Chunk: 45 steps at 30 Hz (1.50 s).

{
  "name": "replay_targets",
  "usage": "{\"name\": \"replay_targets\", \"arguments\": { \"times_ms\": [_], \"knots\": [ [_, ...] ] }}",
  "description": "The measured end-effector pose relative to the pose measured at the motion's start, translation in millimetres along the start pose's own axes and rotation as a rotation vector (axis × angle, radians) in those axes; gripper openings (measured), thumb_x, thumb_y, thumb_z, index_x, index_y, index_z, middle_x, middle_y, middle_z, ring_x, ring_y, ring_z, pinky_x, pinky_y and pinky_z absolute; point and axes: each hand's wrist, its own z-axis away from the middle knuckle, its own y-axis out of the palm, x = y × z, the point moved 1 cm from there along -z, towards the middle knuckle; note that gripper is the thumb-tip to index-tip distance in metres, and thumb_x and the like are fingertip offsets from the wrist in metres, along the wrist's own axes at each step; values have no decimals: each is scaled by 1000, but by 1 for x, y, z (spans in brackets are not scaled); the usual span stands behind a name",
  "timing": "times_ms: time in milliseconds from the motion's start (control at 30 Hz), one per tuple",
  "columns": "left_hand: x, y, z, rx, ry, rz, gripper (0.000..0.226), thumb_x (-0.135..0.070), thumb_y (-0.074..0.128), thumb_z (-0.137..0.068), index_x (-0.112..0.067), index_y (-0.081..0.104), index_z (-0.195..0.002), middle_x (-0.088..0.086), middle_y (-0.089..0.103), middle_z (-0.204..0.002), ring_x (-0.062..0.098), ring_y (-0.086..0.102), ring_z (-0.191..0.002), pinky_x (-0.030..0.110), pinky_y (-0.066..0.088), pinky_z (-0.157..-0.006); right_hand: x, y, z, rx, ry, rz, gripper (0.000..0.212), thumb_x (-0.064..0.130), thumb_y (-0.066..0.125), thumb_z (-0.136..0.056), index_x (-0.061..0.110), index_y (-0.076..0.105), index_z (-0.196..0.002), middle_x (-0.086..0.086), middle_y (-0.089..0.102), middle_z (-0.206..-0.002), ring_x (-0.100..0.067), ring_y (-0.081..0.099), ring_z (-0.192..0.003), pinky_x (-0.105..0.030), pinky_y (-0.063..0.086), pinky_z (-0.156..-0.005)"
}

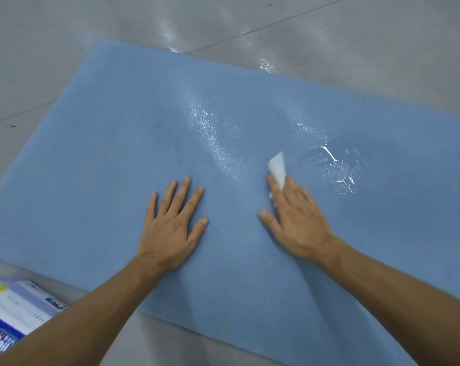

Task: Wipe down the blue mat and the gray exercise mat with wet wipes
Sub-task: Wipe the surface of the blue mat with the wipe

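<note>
Wiping blue mat, pack lettering blurred

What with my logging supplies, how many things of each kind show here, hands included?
blue mat: 1
wet wipe: 1
wipes pack: 1
hands, left hand and right hand: 2
Total: 5

Glossy gray tiled floor fills the upper frame and lower edge. Dark grout lines cross it diagonally. Bright reflections of light lie at upper centre.
</note>
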Motion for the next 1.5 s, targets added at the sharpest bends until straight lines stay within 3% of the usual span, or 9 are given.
{"name": "replay_targets", "arguments": {
  "times_ms": [133,233,400,700,833,967,1100,1367,1500],
  "knots": [
    [3,0,-5,-14,19,-1,69,-64,25,-101,-37,18,-164,-11,3,-173,13,-3,-160,51,7,-128,49,13,48,113,-405,70,76,59,35,-104,12,26,-164,-17,31,-167,-28,22,-158,-42,16,-124],
    [6,0,-8,-18,35,-2,70,-64,28,-100,-37,19,-164,-11,5,-173,13,-1,-160,52,8,-128,61,20,72,125,-524,147,70,57,34,-106,14,33,-161,-12,34,-166,-25,21,-158,-40,13,-127],
    [6,-4,-17,4,48,-5,71,-66,26,-100,-38,16,-164,-12,2,-173,12,-5,-160,52,6,-128,1,6,47,-36,-135,82,65,50,35,-107,15,34,-161,-9,36,-166,-27,30,-155,-40,19,-126],
    [2,-11,-68,25,60,2,74,-72,24,-98,-42,11,-164,-15,-4,-173,10,-10,-159,52,0,-128,-107,-30,-14,-119,540,25,91,68,18,-96,6,23,-162,-21,32,-164,-34,21,-155,-48,19,-123],
    [0,-9,-71,4,58,-26,74,-71,27,-98,-41,10,-164,-14,-3,-173,11,-8,-159,54,2,-128,-91,-38,-61,-85,557,-133,92,71,21,-94,7,26,-160,-26,29,-161,-40,28,-150,-50,25,-122],
    [0,-11,-71,-1,65,-18,75,-70,28,-98,-40,11,-164,-13,-3,-173,11,-6,-159,55,4,-128,-21,-30,-86,154,152,-100,85,67,17,-100,13,8,-166,-18,2,-173,-31,6,-160,-35,3,-127],
    [-1,-10,-72,-13,52,8,76,-70,33,-96,-39,17,-164,-13,2,-173,12,-2,-160,55,6,-127,27,-17,-49,171,-128,-65,82,63,14,-100,13,19,-165,-10,12,-173,-23,6,-160,-35,5,-128],
    [-7,-17,-126,35,74,28,70,-68,15,-99,-41,13,-164,-17,0,-172,10,-4,-159,51,0,-128,-82,-25,6,-94,418,44,75,60,20,-104,9,30,-159,-17,41,-159,-34,30,-151,-48,27,-120],
    [-9,-20,-162,45,119,32,72,-72,14,-96,-45,12,-163,-18,-2,-172,10,-5,-159,51,-2,-128,-120,-31,-25,-181,577,26,81,60,21,-101,3,29,-159,-19,37,-161,-37,27,-152,-49,24,-121]
  ]
}}
